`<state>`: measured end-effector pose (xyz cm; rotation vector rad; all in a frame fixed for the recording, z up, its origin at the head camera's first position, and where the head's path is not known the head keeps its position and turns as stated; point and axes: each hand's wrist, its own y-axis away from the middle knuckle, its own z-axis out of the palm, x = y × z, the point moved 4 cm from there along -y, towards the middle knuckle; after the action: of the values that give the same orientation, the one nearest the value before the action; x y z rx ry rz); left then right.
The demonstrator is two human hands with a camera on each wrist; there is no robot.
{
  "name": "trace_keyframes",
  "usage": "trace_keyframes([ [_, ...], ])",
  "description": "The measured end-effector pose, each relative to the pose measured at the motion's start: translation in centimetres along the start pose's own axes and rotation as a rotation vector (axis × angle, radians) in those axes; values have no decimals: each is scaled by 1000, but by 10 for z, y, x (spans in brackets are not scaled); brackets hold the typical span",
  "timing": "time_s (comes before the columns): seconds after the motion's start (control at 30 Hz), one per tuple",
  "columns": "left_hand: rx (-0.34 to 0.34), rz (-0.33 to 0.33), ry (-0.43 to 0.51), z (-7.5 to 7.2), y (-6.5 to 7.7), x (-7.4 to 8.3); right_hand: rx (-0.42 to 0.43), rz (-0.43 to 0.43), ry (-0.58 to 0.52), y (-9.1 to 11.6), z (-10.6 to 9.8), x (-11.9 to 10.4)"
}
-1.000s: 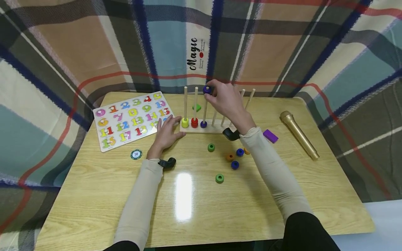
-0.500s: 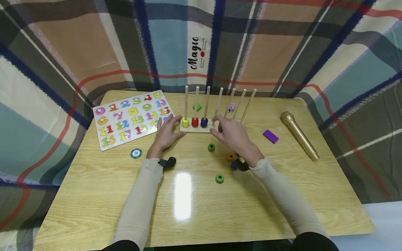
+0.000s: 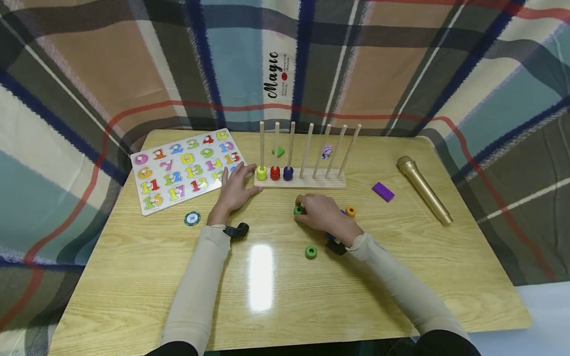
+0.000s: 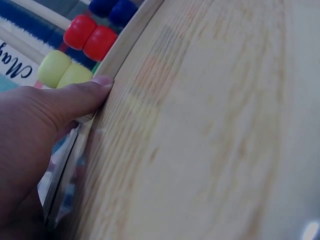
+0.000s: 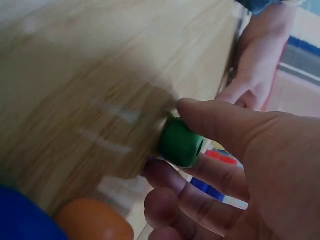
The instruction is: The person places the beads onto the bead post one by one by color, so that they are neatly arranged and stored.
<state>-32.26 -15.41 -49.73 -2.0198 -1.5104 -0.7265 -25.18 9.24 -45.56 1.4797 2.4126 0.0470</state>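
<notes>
My left hand (image 3: 236,193) holds the left end of a wooden peg stand (image 3: 311,182), thumb along its front edge and fingers by the back corner. In the left wrist view the thumb presses the wood beside a pair of yellow beads (image 4: 64,70). Pairs of red beads (image 3: 275,173) and dark blue beads (image 3: 288,173) fill the neighbouring pegs; the other pegs are bare. In front of the stand my right hand (image 3: 322,213) pinches a green bead (image 5: 181,142) between thumb and fingers, close over the table. Another green bead (image 3: 310,252) lies nearer the front.
An orange bead (image 3: 350,211) and blue beads lie beside and partly under my right hand. A number puzzle board (image 3: 187,170) and a round token (image 3: 192,218) are at left. Rightward lie a purple block (image 3: 383,192) and a gold microphone-shaped object (image 3: 424,190). A green piece (image 3: 278,152) sits behind the stand.
My right hand released a second blue bead onto the third peg, then came down toward the front and took hold of the green bead. The left hand stayed at the stand's end.
</notes>
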Motion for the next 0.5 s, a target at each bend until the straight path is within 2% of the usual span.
trace_keyframes([
  [0.17, 2, -1, 3, 1, 1, -1, -8, -20, -9, 7, -6, -3],
  [0.23, 0, -1, 2, 1, 1, -1, 30, -26, -46, 11, -16, -2],
  [0.33, 1, -1, -5, 1, 0, -1, 155, -29, -116, 17, -44, 0],
  [0.5, 6, 0, -16, 1, -1, -4, 444, -42, -176, 20, -106, 6],
])
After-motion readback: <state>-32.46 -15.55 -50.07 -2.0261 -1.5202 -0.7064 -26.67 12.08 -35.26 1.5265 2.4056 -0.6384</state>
